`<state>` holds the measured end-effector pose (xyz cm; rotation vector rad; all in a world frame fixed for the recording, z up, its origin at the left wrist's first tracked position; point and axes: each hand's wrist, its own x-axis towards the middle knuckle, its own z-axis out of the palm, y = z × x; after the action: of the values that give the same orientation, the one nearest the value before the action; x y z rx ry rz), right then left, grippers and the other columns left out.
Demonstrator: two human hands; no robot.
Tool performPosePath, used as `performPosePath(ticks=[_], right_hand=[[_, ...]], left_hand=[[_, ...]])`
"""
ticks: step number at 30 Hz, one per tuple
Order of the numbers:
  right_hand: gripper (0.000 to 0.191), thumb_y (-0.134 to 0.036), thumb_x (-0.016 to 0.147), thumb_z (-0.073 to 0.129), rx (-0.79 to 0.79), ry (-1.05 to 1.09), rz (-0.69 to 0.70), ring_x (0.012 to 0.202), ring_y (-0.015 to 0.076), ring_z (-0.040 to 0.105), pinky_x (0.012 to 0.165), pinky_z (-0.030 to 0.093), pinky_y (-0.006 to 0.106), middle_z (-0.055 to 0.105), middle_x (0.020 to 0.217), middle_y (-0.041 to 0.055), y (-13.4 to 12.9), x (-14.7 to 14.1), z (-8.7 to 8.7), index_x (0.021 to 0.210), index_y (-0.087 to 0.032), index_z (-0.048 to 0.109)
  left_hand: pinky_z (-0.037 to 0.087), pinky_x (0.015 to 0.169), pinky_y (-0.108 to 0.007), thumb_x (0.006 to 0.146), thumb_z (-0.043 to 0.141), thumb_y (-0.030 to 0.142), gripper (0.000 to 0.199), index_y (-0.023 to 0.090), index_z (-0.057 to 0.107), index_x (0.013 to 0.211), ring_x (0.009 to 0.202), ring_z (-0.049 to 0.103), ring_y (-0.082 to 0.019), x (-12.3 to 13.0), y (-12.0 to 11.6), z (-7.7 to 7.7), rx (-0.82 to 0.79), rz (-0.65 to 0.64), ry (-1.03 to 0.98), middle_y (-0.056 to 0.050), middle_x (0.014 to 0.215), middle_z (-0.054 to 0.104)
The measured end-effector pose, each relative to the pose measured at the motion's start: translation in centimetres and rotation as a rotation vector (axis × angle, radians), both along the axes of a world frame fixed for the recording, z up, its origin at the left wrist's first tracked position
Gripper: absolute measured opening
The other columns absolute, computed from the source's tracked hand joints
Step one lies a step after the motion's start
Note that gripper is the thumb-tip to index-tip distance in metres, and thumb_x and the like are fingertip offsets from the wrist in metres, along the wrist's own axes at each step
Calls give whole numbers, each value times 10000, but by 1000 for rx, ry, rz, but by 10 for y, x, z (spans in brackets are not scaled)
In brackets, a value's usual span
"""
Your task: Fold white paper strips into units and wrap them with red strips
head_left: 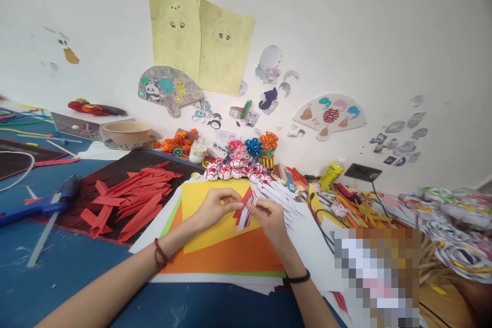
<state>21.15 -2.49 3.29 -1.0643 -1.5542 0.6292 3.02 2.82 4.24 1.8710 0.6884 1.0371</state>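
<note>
Between my two hands, over the yellow sheet (203, 215), is a small bundle of folded red and white paper strips (246, 215). My left hand (217, 207) pinches its left side with thumb and forefinger. On the other side my right hand (271, 218) grips it, thumb near the middle. Some strip ends fan out below and above the fingers. Orange paper (230, 253) and other coloured and white sheets lie stacked underneath. Loose white folded strips (286, 197) lie just beyond my right hand.
Folded red strips (134, 197) are heaped on a dark mat at left, near a blue glue gun (57, 202). Red-and-white paper pieces (234, 170), paper flowers (253, 147) and a yellow bottle (331, 173) line the wall. Woven paper pieces (457, 236) crowd the right.
</note>
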Motion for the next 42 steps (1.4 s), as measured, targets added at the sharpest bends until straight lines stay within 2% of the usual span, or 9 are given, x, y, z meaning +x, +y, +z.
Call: performPosePath(ticks=[5,11,17,23,28,34,38,42], right_hand=[[261,-360,840,609,-9,-17,2,650,161,522,633,425,264,587,662,18,-1,-3,1,687,-163,685],[323,-371,828,611,33,-28,-76,583,133,435,562,374,246,480,585,-15,0,-4,2,579,-166,602],[339,-361,832,605,20,2,-106,574,119,392,540,346,234,407,579,-31,0,-5,-1,563,-167,534],[384,-385,821,618,21,-6,-126,555,112,368,524,324,232,376,557,-42,1,-6,-5,528,-176,484],[336,-350,828,615,31,-18,-112,560,117,390,530,328,235,423,564,-33,1,-7,-7,553,-172,538],[309,-329,811,627,30,-31,-152,547,114,395,520,323,232,447,556,-28,3,-9,-12,555,-164,575],[312,-396,787,657,-69,67,-89,550,124,452,528,375,235,499,569,-20,5,-8,-14,588,-160,616],[280,-440,768,685,-185,208,63,656,175,583,676,483,288,613,652,7,6,-4,-12,707,-167,699]], left_hand=[[351,601,-237,771,688,379,230,152,724,762,643,502,-138,0,-1,4,16,1,41,-37,702,662],[324,563,-225,764,685,408,259,154,734,778,605,468,-122,0,-2,5,33,25,104,-31,689,660],[305,525,-219,753,686,422,292,133,708,720,522,451,-103,4,-7,1,-94,-2,97,-9,571,611],[334,507,-224,681,736,461,354,113,722,742,526,500,-115,5,-4,-3,-258,-32,27,-45,626,657],[328,499,-219,673,744,450,341,117,723,739,518,489,-109,4,-1,-2,-269,-102,32,-36,598,645],[326,496,-214,717,706,439,330,110,709,734,505,485,-107,6,-2,-8,-186,-50,82,-36,591,642],[282,478,-211,760,666,411,295,121,703,716,487,431,-95,4,-6,-6,-94,-21,141,-12,549,600],[257,474,-211,751,671,431,316,122,670,686,486,382,-83,3,-6,-3,-138,-67,108,19,526,528]])
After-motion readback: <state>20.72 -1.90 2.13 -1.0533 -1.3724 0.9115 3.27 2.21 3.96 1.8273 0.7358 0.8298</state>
